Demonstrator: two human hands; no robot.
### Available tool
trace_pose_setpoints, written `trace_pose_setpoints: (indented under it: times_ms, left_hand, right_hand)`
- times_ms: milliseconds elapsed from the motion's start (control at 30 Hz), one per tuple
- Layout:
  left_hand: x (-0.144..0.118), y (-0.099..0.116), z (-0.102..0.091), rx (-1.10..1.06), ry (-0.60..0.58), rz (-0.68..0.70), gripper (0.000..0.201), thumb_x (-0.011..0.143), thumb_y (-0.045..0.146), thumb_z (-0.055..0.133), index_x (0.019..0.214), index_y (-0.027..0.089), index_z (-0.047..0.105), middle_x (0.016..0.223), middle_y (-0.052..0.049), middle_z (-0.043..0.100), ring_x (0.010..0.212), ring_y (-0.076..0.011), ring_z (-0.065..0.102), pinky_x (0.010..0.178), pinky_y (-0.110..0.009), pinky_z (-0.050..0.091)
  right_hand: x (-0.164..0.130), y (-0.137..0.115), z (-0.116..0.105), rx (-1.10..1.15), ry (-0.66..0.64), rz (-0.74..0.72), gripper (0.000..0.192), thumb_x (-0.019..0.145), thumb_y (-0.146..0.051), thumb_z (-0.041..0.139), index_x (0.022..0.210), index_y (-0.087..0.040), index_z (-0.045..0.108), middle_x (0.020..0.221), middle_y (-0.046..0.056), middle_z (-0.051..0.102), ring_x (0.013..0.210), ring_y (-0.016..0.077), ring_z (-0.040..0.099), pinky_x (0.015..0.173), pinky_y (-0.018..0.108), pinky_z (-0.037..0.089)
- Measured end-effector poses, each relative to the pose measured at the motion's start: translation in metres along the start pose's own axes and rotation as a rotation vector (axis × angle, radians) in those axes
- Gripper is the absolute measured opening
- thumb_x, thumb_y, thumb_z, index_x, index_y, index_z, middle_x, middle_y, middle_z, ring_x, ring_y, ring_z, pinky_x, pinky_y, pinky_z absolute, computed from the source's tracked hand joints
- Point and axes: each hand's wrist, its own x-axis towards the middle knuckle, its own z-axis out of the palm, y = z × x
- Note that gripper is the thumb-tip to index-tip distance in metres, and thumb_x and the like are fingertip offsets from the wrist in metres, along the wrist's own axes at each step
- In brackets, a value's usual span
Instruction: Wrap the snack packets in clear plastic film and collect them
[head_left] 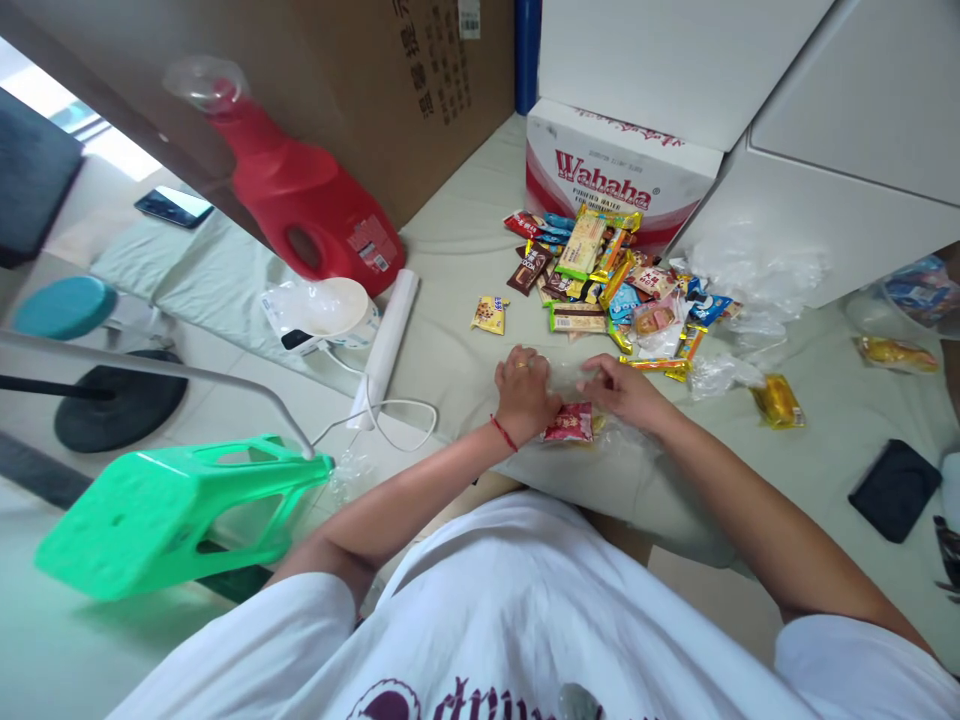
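Note:
My left hand (pixel 523 392) and my right hand (pixel 624 388) meet near the table's front edge, both pinching a clear plastic bag (pixel 571 380) between them. A red snack packet (pixel 570 423) lies inside or under the bag, just below my fingers. A red string circles my left wrist. Just beyond the hands sits a pile of colourful snack packets (pixel 600 280). One small yellow packet (pixel 490 314) lies alone to the left of the pile.
A Wahaha carton (pixel 611 165) stands behind the pile. A red detergent jug (pixel 300 195), a white kettle (pixel 330 312) with its cord and a white roll (pixel 388 335) lie left. Crumpled clear bags (pixel 750 290), a yellow packet (pixel 778 400) and a black pouch (pixel 894 488) lie right. A green stool (pixel 172 510) stands on the floor.

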Motion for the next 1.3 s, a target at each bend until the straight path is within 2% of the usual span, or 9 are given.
trace_pose_setpoints:
  times_ms: [100,233,400,500,600,700,933,1133,1300]
  left_hand:
    - [0.000,-0.009,0.005,-0.084,0.051,-0.095,0.063,0.071,0.030,0.079,0.130,0.023,0.056,0.153,-0.020,0.047,0.149,-0.0410,0.036,0.119,-0.060,0.031]
    - [0.001,-0.019,0.005,-0.124,0.041,-0.184,0.086,0.072,0.040,0.081,0.146,0.020,0.042,0.152,-0.023,0.049,0.146,-0.0424,0.039,0.116,-0.058,0.032]
    - [0.004,-0.022,-0.005,-0.087,-0.035,-0.252,0.098,0.071,0.048,0.083,0.152,0.018,0.036,0.132,-0.020,0.065,0.129,-0.0425,0.052,0.104,-0.054,0.038]
    - [0.008,-0.022,-0.007,-0.054,-0.129,-0.229,0.081,0.075,0.050,0.080,0.142,0.017,0.048,0.105,-0.013,0.073,0.118,-0.0379,0.058,0.098,-0.050,0.040]
    - [0.011,-0.025,-0.003,-0.034,-0.171,-0.169,0.042,0.076,0.044,0.079,0.110,0.021,0.068,0.094,-0.010,0.073,0.111,-0.0367,0.057,0.094,-0.049,0.041]
    - [0.009,-0.026,0.005,-0.053,-0.114,-0.091,0.017,0.077,0.035,0.076,0.074,0.021,0.067,0.091,-0.011,0.070,0.106,-0.0350,0.056,0.089,-0.050,0.042]
    - [0.000,-0.027,0.011,-0.234,-0.011,0.044,0.019,0.076,0.016,0.066,0.062,0.020,0.055,0.095,-0.009,0.067,0.106,-0.0290,0.056,0.091,-0.048,0.044]
    - [-0.004,-0.060,-0.017,-0.469,-0.114,0.499,0.019,0.082,0.018,0.060,0.064,0.022,0.056,0.098,-0.008,0.070,0.107,-0.0225,0.062,0.103,-0.044,0.046]
    - [-0.013,-0.092,-0.039,-0.457,-0.268,0.562,0.031,0.088,0.029,0.056,0.058,0.025,0.059,0.081,-0.008,0.071,0.101,-0.0235,0.063,0.104,-0.046,0.046]
  right_hand:
    - [0.011,0.007,-0.001,-0.278,0.190,0.049,0.059,0.088,-0.064,0.064,0.121,-0.015,0.064,0.100,0.010,0.068,0.088,0.0229,0.060,0.080,0.033,0.046]
    - [0.033,0.011,-0.005,-0.399,-0.027,0.154,0.056,0.081,-0.064,0.075,0.110,-0.016,0.070,0.096,0.012,0.072,0.082,0.0220,0.062,0.071,0.029,0.046]
    - [0.048,0.004,-0.007,-0.134,-0.163,0.175,0.022,0.077,-0.033,0.076,0.092,-0.017,0.078,0.081,0.002,0.073,0.070,0.0148,0.061,0.064,0.024,0.044]
    - [0.038,0.000,-0.005,0.014,-0.218,0.111,0.024,0.080,-0.030,0.068,0.096,-0.017,0.080,0.076,0.000,0.072,0.065,0.0128,0.058,0.064,0.024,0.045]
    - [0.021,-0.004,0.001,-0.005,-0.254,0.011,0.030,0.083,-0.030,0.062,0.103,-0.019,0.081,0.077,0.000,0.072,0.066,0.0139,0.058,0.065,0.025,0.046]
    - [0.003,-0.009,0.008,0.019,-0.251,-0.100,0.033,0.090,-0.032,0.055,0.110,-0.022,0.080,0.097,0.002,0.076,0.081,0.0169,0.065,0.077,0.028,0.049]
    - [-0.027,-0.014,0.030,-0.130,-0.138,0.014,0.079,0.080,-0.033,0.076,0.152,-0.019,0.047,0.073,-0.003,0.062,0.063,0.0161,0.055,0.061,0.025,0.038]
    - [-0.041,0.002,0.051,-0.054,-0.030,-0.071,0.047,0.092,-0.030,0.061,0.138,-0.025,0.065,0.074,-0.001,0.061,0.070,0.0188,0.056,0.069,0.030,0.045]
    - [-0.051,0.007,0.062,-0.116,0.087,-0.299,0.037,0.100,-0.025,0.052,0.127,-0.033,0.076,0.083,0.005,0.066,0.083,0.0219,0.056,0.084,0.037,0.047]
